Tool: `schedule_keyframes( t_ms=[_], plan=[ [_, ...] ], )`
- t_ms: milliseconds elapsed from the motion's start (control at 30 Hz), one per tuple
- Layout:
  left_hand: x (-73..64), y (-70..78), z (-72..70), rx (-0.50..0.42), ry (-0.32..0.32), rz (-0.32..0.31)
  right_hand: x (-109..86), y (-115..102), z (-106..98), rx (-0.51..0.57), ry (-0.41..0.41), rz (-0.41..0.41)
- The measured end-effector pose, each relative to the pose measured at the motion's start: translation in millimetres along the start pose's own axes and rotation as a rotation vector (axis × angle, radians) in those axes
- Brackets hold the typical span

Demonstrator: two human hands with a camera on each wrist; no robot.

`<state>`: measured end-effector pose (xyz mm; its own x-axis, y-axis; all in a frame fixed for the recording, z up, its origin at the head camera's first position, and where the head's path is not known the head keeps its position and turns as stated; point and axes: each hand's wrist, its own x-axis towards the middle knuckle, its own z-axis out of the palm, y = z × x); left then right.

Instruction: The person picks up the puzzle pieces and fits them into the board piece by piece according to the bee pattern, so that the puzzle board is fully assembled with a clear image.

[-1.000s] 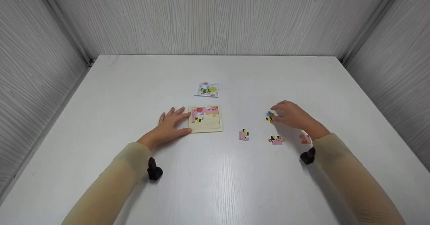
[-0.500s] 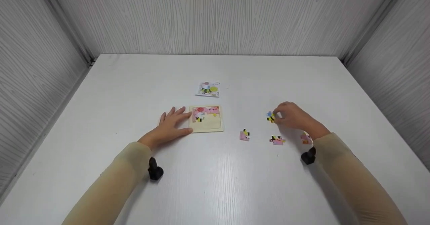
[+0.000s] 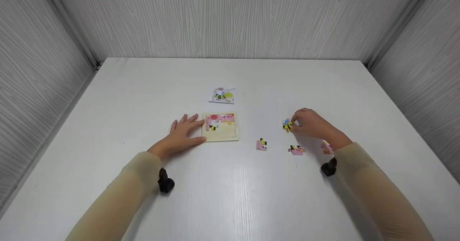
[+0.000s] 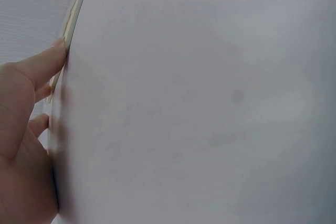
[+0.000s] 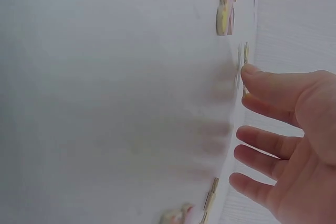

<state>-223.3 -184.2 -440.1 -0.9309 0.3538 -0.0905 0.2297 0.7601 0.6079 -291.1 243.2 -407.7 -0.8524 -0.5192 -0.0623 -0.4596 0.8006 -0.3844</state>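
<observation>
In the head view my left hand [image 3: 183, 136] lies with spread fingers at the left side of a wooden puzzle tray [image 3: 220, 139], its thumb and index finger touching the edge. Joined pieces fill the tray's top and upper left. My right hand [image 3: 312, 124] pinches a blue, yellow and black puzzle piece [image 3: 287, 125] between thumb and index finger. From the right wrist view, the thumb [image 5: 254, 72] and the thin edge of this piece [image 5: 245, 51] show just over the table, the other fingers apart from it.
Loose puzzle pieces lie nearer me: a pink and yellow one [image 3: 261, 145], a pink and black one [image 3: 296, 150], and another pink one [image 3: 326, 148] partly behind my right wrist. A square bee picture [image 3: 222, 95] lies behind the tray. Walls border the white table [image 3: 230, 190].
The pinched puzzle piece has turned and shifted slightly left with my right fingers over the last half second. My left hand and the tray stay in place.
</observation>
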Motion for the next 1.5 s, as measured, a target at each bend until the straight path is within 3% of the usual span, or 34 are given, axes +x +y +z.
schedule_keyframes(
  t_ms=[400, 567, 1100, 1500],
  plan=[
    [0.6, 1.7, 0.6, 0.004, 0.0, -0.015, -0.9, -21.9, -0.4, 0.077, 0.022, -0.033],
    [0.0, 2.1, 0.0, 0.004, -0.003, -0.019, 2.1, -35.7, 1.4, 0.099, 0.038, -0.086],
    [1.2, -0.8, 0.7, 0.0, -0.001, -0.015, 28.4, -73.8, 20.0, 0.157, 0.041, -0.133],
    [1.8, -2.1, 0.8, 0.005, 0.004, -0.008, 47.3, -103.8, 29.4, 0.154, 0.008, -0.106]
  ],
)
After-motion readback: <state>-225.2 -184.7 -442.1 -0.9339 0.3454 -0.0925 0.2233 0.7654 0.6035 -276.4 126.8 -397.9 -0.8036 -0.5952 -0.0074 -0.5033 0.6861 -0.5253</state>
